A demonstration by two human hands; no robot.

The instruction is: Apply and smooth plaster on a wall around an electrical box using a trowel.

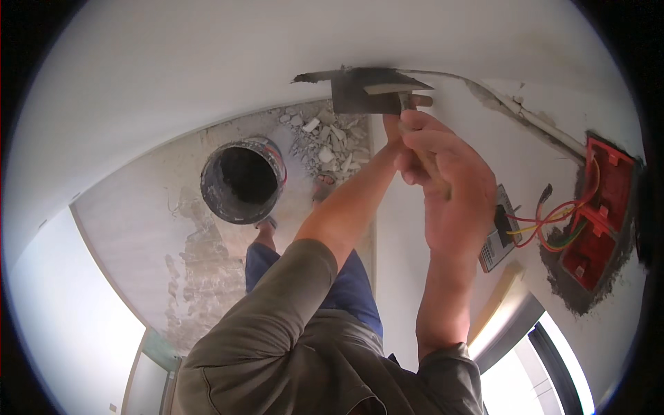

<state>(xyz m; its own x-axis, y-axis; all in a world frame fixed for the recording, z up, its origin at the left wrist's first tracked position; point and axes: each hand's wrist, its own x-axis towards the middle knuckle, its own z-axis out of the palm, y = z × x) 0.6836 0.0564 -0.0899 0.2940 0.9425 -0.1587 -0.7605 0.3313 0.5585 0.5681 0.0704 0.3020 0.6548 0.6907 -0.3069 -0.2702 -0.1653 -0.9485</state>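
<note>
A dark, flat, rectangular plastering trowel lies up against the wall, beside a grey-filled groove. My left hand is closed at its handle end, most of its fingers hidden behind the other hand and the tools. In front of it my right hand is wrapped round the wooden handle of a small trowel. The small trowel's pale, narrow blade lies across the face of the dark trowel. To the right, a conduit runs in a chased groove to red electrical boxes.
A mortar-smeared bucket with dark contents stands on the floor left of my feet. Broken rubble is heaped against the wall. Loose coloured wires stick out of the boxes, near a grey panel. A window is at lower right.
</note>
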